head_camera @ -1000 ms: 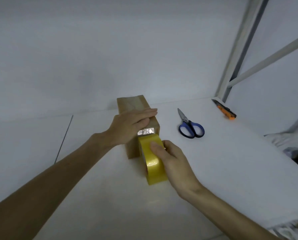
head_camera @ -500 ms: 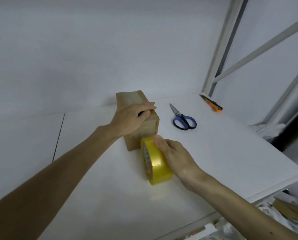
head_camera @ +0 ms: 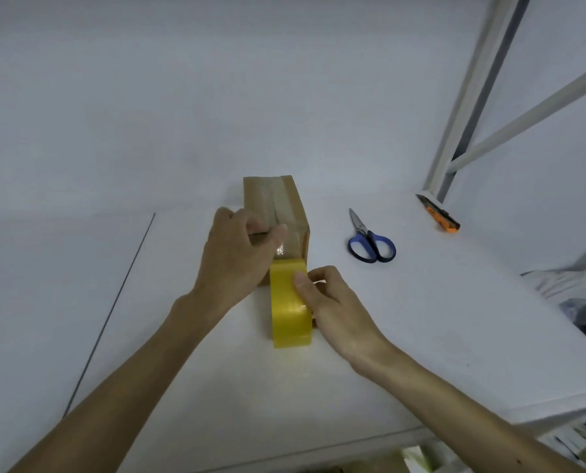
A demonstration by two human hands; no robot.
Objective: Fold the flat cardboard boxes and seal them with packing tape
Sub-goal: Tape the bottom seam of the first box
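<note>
- The cardboard box [head_camera: 277, 199] stands folded on the white worktop [head_camera: 421, 319]. Its long axis runs straight away from the person, and a seam runs down the middle of its top.
- The left hand [head_camera: 240, 254] sits on the box's near end. Its grip is clamped there, with the fingers curled at the left edge and the thumb lying across the top.
- The yellow tape roll [head_camera: 289, 308] stands on edge just in front of the box's near face, in line with the seam. The right hand [head_camera: 335, 308] has its grip closed on the roll, thumb on the outer band and fingers down the right side.
- A short, shiny tape strip [head_camera: 286, 249] runs from the top of the roll up onto the box's near end, beside the left thumb.
- The key relation is that roll, strip and seam all lie on one line, with the roll at the near end and the uncovered length of box beyond it. My judgement is that the next pull goes along that axis while the left hand pins the box. Any sideways drift would lay the tape off the seam.
- The blue-handled scissors [head_camera: 370, 240] lie to the right of the box, nearer the right hand. The orange utility knife [head_camera: 438, 213] lies farther right. Whichever cuts the tape, the right hand is better placed to reach it.
</note>
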